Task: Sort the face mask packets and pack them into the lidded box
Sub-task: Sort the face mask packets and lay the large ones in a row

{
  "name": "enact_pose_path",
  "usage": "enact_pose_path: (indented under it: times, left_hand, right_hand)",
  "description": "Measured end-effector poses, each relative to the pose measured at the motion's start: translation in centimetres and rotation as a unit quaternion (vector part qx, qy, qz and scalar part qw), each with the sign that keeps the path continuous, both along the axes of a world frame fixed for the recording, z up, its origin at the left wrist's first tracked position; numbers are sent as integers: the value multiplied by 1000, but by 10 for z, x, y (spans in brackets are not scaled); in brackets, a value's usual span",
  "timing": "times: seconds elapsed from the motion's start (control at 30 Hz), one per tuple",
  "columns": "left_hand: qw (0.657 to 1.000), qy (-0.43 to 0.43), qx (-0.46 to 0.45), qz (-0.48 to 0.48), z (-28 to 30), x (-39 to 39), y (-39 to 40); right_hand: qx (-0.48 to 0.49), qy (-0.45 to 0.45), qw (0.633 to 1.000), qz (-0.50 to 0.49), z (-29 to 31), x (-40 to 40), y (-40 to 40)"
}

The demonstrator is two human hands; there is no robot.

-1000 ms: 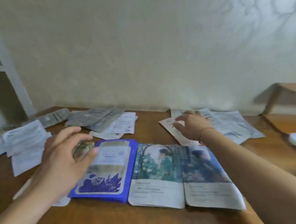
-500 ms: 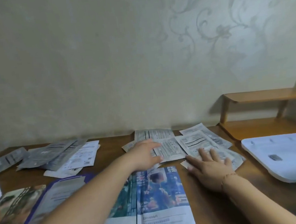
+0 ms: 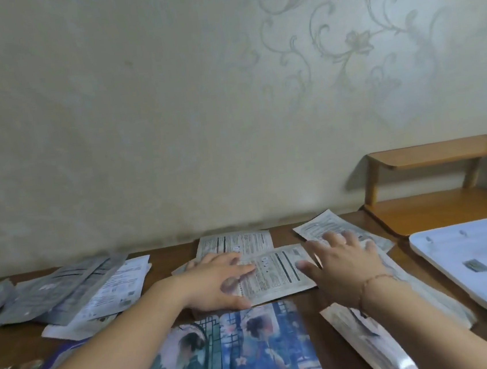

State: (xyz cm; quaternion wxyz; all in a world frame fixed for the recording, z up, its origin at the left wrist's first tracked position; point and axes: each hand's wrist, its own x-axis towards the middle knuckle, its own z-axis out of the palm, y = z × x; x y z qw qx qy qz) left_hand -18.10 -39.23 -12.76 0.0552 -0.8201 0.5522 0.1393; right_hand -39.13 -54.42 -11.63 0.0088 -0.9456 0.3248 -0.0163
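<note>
Several face mask packets lie spread on the wooden table (image 3: 312,306). My left hand (image 3: 216,280) rests flat, fingers apart, on the left part of a white printed packet (image 3: 278,273) in the middle. My right hand (image 3: 340,261) lies flat with spread fingers over a pile of white packets (image 3: 325,228) to the right. Two picture packets, a green one (image 3: 180,362) and a blue one (image 3: 268,350), lie at the front. Grey and white packets (image 3: 73,289) are heaped at the left. A white lid (image 3: 476,262) lies at the right; the box itself is out of view.
A small wooden shelf (image 3: 437,155) stands at the back right against the patterned wall. A silver-edged packet (image 3: 370,342) lies under my right forearm. The corner of a purple packet (image 3: 64,353) shows at the lower left.
The view has swung right, away from the left piles. My left hand came across to the middle white packet. My right hand slid further up onto the right pile.
</note>
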Motion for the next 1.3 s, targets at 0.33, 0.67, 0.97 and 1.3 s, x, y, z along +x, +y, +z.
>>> enact_pose_path:
  times: [0.33,0.67,0.97,1.3]
  left_hand:
    - [991,9,15,131,-7,52,44]
    - [991,1,29,130,-11,70,63]
    - [979,-68,58,182,-3,89,101]
    - [943,-96,-12,318,-3,139,178]
  right_hand:
    - [81,51,972,213,-26,122,-9]
    - [-86,72,994,20,-9,99,-22]
    - [25,116,963,242,-14,126,13]
    - [-5,59,972,228,5,136,28]
